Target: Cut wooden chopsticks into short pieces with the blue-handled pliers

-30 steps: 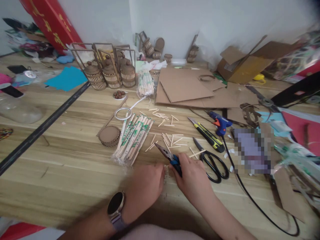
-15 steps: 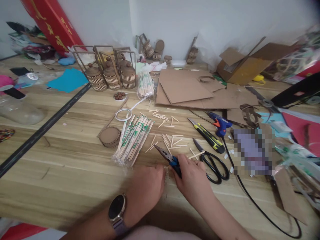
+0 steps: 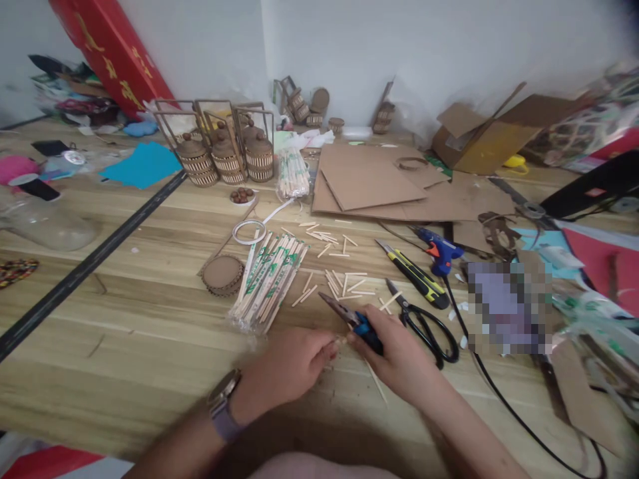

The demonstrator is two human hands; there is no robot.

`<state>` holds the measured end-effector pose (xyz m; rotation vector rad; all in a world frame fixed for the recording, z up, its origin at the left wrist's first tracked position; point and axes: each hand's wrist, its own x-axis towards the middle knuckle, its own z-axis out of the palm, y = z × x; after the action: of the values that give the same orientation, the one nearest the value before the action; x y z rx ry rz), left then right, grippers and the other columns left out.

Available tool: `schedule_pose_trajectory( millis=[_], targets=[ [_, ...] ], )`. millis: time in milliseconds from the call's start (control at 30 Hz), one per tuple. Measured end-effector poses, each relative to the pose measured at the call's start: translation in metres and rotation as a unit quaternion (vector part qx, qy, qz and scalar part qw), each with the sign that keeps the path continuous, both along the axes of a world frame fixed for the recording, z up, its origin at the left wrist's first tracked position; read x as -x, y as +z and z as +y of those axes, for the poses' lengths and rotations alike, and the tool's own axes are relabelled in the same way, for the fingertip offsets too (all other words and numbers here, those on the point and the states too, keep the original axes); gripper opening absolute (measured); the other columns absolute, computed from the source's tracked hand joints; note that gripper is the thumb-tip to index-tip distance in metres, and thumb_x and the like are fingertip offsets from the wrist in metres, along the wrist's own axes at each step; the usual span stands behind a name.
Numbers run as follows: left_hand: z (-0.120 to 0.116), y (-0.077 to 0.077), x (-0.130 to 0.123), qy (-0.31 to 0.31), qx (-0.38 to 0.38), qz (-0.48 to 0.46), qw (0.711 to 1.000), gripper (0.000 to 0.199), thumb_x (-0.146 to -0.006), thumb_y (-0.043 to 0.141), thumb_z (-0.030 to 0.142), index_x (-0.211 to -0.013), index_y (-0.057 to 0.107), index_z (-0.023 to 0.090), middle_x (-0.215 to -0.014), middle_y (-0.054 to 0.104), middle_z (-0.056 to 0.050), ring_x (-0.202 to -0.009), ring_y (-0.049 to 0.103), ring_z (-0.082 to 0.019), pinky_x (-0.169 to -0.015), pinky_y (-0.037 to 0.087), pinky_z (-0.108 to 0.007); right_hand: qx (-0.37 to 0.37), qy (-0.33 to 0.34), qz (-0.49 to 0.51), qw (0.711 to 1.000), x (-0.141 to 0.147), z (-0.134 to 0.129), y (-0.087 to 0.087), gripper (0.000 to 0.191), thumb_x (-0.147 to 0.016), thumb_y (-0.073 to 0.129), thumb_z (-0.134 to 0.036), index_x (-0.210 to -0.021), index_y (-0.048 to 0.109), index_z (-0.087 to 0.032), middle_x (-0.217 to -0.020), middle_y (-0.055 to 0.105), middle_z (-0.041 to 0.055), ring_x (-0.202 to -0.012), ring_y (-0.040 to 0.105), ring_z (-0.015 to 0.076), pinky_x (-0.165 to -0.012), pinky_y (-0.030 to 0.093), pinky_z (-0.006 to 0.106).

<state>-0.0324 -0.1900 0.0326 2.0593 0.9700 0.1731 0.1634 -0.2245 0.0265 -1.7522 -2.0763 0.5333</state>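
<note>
My right hand (image 3: 399,349) is wrapped round needle-nose pliers (image 3: 367,330) with blue-and-black handles; their jaws point up and left over the table. Beside it, my left hand (image 3: 299,362), with a watch on the wrist, is closed in a pinch close to the pliers' handles. What lies between its fingertips is too small to make out. A thin wooden stick (image 3: 375,382) slants down from under my right hand. Short cut stick pieces (image 3: 344,283) are scattered beyond the pliers. To their left lies a bundle of paper-wrapped chopsticks (image 3: 272,276) in clear plastic.
Black-handled scissors (image 3: 429,329), a yellow-black utility knife (image 3: 417,273) and a blue glue gun (image 3: 439,247) lie at right. A round brown lid (image 3: 222,275) and tape roll (image 3: 249,231) sit left. Small lidded baskets (image 3: 229,159) and cardboard sheets (image 3: 374,183) are behind.
My right hand and the pliers have shifted slightly right, away from my left hand. My left wrist has turned, and its pinched fingertips now show. The slanting stick has come into view.
</note>
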Motion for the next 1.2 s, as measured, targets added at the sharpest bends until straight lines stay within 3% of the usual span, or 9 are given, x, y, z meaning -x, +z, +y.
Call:
schedule_pose_trajectory(
  millis=[67,167,300,400,567,767,967,1067,1200],
  targets=[
    [0.005,-0.003,0.003,-0.027,0.122,-0.111,0.986,0.038,-0.099,0.038,0.043,-0.082,0.061,0.018,-0.066,0.06,0.0,-0.063,0.055,-0.014,-0.063,0.04,-0.025,0.038,0.016,0.108,0.993,-0.01,0.001,0.008,0.011,-0.09,0.05,-0.029,-0.081,0.05,-0.023,-0.072,0.061,0.0002,-0.067,0.06,0.0192,-0.061,0.047,0.028],
    [0.006,-0.009,0.0,0.038,0.292,-0.235,0.927,0.041,-0.096,0.038,0.053,-0.082,0.054,0.018,-0.056,0.053,0.004,-0.051,0.048,-0.011,-0.056,0.039,-0.023,0.035,0.002,0.183,0.982,-0.014,0.0,0.014,0.013,-0.091,0.05,-0.033,-0.084,0.054,-0.023,-0.075,0.062,0.0003,-0.067,0.06,0.0173,-0.061,0.049,0.026],
    [0.002,-0.018,-0.011,0.141,0.373,-0.267,0.877,0.044,-0.09,0.045,0.06,-0.083,0.053,0.017,-0.07,0.068,-0.004,-0.062,0.062,-0.015,-0.065,0.047,-0.029,0.011,0.01,0.17,0.985,-0.002,-0.005,0.014,0.009,-0.091,0.049,-0.026,-0.086,0.056,-0.023,-0.074,0.065,0.0009,-0.065,0.061,0.0171,-0.061,0.05,0.026],
    [-0.001,-0.022,-0.015,0.142,0.389,-0.259,0.873,0.049,-0.086,0.049,0.064,-0.088,0.058,0.016,-0.078,0.071,-0.006,-0.072,0.068,-0.019,-0.072,0.049,-0.033,0.004,0.033,0.142,0.989,0.007,-0.007,0.009,0.012,-0.088,0.047,-0.019,-0.094,0.057,-0.022,-0.081,0.07,0.0034,-0.072,0.066,0.0195,-0.065,0.053,0.028],
    [-0.002,-0.024,-0.014,0.104,0.396,-0.252,0.877,0.052,-0.082,0.053,0.068,-0.082,0.058,0.016,-0.073,0.069,-0.006,-0.069,0.068,-0.02,-0.07,0.05,-0.033,0.01,0.052,0.14,0.989,0.01,-0.009,0.001,0.037,-0.086,0.049,-0.015,-0.123,0.051,-0.02,-0.107,0.073,0.0097,-0.096,0.069,0.0232,-0.082,0.055,0.035],
    [-0.002,-0.02,-0.011,0.043,0.427,-0.232,0.873,0.054,-0.082,0.051,0.071,-0.085,0.055,0.017,-0.072,0.068,-0.004,-0.069,0.067,-0.019,-0.07,0.047,-0.032,0.053,0.065,0.188,0.979,0.009,-0.009,0.001,0.035,-0.089,0.046,-0.013,-0.122,0.052,-0.024,-0.095,0.074,0.0039,-0.088,0.072,0.0196,-0.076,0.057,0.03],
    [-0.001,-0.021,-0.015,0.151,0.416,-0.29,0.849,0.053,-0.077,0.059,0.068,-0.082,0.055,0.016,-0.072,0.064,-0.003,-0.069,0.063,-0.018,-0.07,0.048,-0.032,-0.081,0.037,0.143,0.986,0.012,-0.009,-0.004,0.034,-0.089,0.055,-0.019,-0.122,0.05,-0.023,-0.131,0.052,0.0145,-0.13,0.05,0.0262,-0.103,0.048,0.045],
    [-0.002,-0.019,-0.018,0.202,0.396,-0.297,0.845,0.045,-0.078,0.061,0.061,-0.084,0.059,0.016,-0.076,0.064,-0.002,-0.076,0.061,-0.018,-0.071,0.047,-0.03,-0.085,0.006,0.104,0.991,0.018,-0.012,-0.008,0.044,-0.081,0.069,-0.023,-0.122,0.052,-0.024,-0.123,0.052,0.0138,-0.121,0.055,0.03,-0.097,0.052,0.048],
    [-0.005,-0.013,-0.021,0.233,0.37,-0.282,0.854,0.02,-0.082,0.058,0.036,-0.082,0.063,0.016,-0.078,0.066,-0.001,-0.081,0.061,-0.018,-0.075,0.047,-0.029,-0.105,-0.002,0.065,0.992,0.024,-0.015,-0.015,0.057,-0.072,0.076,-0.02,-0.124,0.051,-0.024,-0.118,0.05,0.0135,-0.111,0.06,0.0314,-0.091,0.055,0.049]
  ],
)
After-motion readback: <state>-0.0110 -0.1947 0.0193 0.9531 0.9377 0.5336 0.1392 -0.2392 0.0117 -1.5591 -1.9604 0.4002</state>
